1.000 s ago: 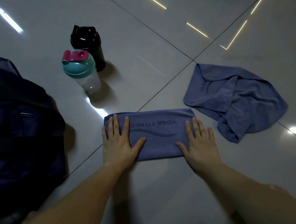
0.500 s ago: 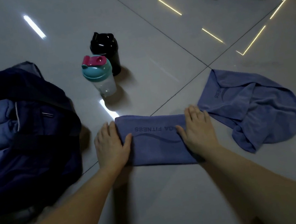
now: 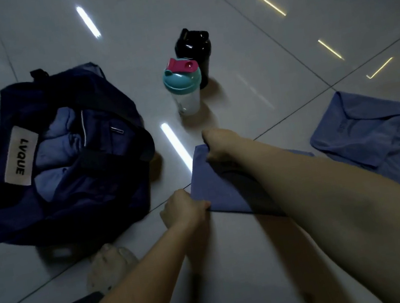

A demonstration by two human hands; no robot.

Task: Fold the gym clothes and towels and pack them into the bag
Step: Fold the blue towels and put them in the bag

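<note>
1. Blue-grey folded towel (image 3: pixel 216 193) lies on the tiled floor (image 3: pixel 272 66) in the head view, just right of the open navy bag (image 3: pixel 72 213).
2. Left hand (image 3: pixel 184 210) pinches its near corner; right hand (image 3: pixel 218 143) grips its far corner, fingers curled.
3. A second, crumpled towel (image 3: pixel 380 138) lies to the right; a teal-lidded shaker (image 3: pixel 183 88) and a black bottle (image 3: pixel 194 46) stand beyond.

A white rectangular label (image 3: pixel 21 155) is showing the brand name LVQUE in bold black capitals running along its length. It is sitting at the opening of the navy duffel bag (image 3: pixel 47 217). A small dark print on the crumpled blue towel (image 3: pixel 374 131) is appearing too blurred to read.
</note>
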